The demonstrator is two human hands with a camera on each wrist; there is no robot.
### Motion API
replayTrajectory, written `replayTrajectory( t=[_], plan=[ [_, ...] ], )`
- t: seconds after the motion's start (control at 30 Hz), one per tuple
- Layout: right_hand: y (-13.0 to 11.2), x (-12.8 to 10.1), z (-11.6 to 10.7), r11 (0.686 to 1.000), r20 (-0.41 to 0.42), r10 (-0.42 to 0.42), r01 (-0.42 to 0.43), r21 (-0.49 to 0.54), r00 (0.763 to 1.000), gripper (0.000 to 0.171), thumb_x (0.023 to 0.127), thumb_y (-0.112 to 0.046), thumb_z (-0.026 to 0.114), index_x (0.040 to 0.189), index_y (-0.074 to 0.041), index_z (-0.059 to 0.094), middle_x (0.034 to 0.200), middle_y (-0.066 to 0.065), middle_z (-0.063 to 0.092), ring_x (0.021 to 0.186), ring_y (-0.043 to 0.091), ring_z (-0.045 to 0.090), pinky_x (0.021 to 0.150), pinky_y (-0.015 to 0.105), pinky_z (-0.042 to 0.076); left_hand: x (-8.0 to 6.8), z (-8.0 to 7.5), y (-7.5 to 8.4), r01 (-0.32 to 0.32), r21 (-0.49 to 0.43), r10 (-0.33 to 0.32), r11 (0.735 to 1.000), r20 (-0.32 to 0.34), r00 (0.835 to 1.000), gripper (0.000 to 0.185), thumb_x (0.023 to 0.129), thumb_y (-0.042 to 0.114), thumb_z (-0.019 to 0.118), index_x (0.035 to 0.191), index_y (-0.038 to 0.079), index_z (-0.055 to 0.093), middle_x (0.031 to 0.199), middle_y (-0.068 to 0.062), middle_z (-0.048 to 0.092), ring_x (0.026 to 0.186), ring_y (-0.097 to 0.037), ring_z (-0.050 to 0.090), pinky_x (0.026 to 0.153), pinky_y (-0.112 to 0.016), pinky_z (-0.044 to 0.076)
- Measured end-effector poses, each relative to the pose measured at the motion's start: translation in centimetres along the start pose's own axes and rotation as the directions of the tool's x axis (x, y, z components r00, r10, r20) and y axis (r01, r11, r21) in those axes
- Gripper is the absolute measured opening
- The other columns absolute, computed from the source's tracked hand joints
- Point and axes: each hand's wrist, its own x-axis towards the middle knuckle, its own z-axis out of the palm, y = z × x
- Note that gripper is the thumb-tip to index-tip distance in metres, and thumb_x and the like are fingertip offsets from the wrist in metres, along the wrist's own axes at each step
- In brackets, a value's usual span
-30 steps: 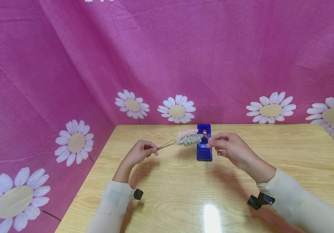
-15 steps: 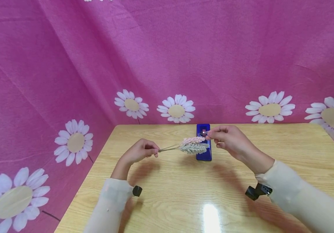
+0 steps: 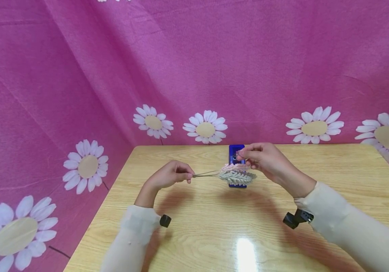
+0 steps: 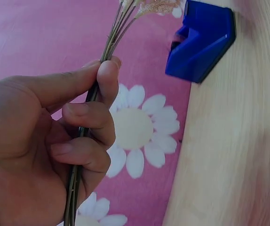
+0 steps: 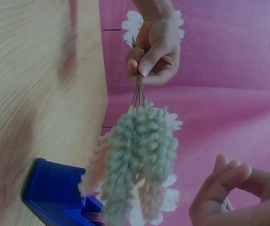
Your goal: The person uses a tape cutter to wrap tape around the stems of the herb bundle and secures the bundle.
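Note:
My left hand point(image 3: 169, 175) grips a small bundle of thin dark stems point(image 4: 81, 141), with the fingers curled round them in the left wrist view. The stems carry pink flower spikes point(image 3: 229, 167) and pale green flower spikes point(image 3: 236, 177), lying sideways in front of a blue tape dispenser point(image 3: 231, 149). My right hand point(image 3: 269, 160) is beside the dispenser's upper part, thumb and forefinger pinched together. A faint clear strip of tape point(image 5: 184, 195) shows near those fingertips in the right wrist view. The flower heads partly hide the dispenser.
The dispenser stands near the far edge of the wooden table point(image 3: 194, 234). A pink cloth point(image 3: 248, 75) with white daisies hangs behind and to the left. Each sleeve cuff has a black wrist camera point(image 3: 165, 220).
My left hand has moved right, carrying the flowers across the front of the dispenser and slightly nearer me. My right hand has risen slightly and shifted toward the dispenser's far end.

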Motion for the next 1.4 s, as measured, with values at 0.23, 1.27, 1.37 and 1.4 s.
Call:
replayTrajectory(
  t=[0.23, 1.27, 1.37, 1.4],
  plan=[
    [0.0, 0.0, 0.3, 1.000, 0.009, 0.015, -0.015, -0.021, 1.000, 0.020, 0.102, -0.009, 0.065, 0.113, 0.008, 0.065, 0.090, 0.003, 0.075, 0.066, 0.007, 0.061, 0.057, 0.019, 0.047, 1.7, 1.4, 1.5, -0.031, 0.019, 0.030, 0.999, 0.038, 0.999, 0.013, 0.102, 0.005, 0.062, 0.100, 0.000, 0.075, 0.080, -0.003, 0.068, 0.063, -0.010, 0.035, 0.062, -0.025, 0.031],
    [3.1, -2.7, 2.1, 0.991, -0.026, 0.006, -0.009, -0.131, 1.000, 0.027, 0.102, -0.011, 0.064, 0.114, 0.012, 0.064, 0.092, 0.007, 0.076, 0.068, 0.013, 0.068, 0.067, 0.027, 0.058, 7.6, 7.2, 6.8, -0.115, 0.119, 0.105, 0.986, 0.087, 0.991, 0.014, 0.101, 0.005, 0.064, 0.098, 0.003, 0.078, 0.089, -0.016, 0.072, 0.074, -0.006, 0.054, 0.066, -0.020, 0.044],
    [3.6, -3.0, 2.2, 0.989, -0.037, -0.003, -0.002, -0.149, 0.999, 0.027, 0.102, -0.012, 0.065, 0.115, 0.012, 0.065, 0.094, 0.010, 0.077, 0.069, 0.013, 0.069, 0.067, 0.027, 0.059, 7.8, 7.4, 7.0, -0.112, 0.114, 0.103, 0.987, 0.089, 0.991, 0.015, 0.101, 0.004, 0.065, 0.095, 0.002, 0.078, 0.084, -0.006, 0.071, 0.072, -0.007, 0.053, 0.065, -0.020, 0.043],
    [3.8, -3.1, 2.2, 0.988, -0.042, -0.007, 0.000, -0.157, 0.999, 0.027, 0.102, -0.012, 0.065, 0.115, 0.012, 0.065, 0.095, 0.011, 0.078, 0.069, 0.013, 0.070, 0.067, 0.027, 0.059, 7.8, 7.5, 7.1, -0.110, 0.112, 0.100, 0.988, 0.091, 0.991, 0.015, 0.101, 0.004, 0.065, 0.094, 0.002, 0.078, 0.082, -0.004, 0.070, 0.070, -0.007, 0.051, 0.063, -0.020, 0.042]
  ],
)
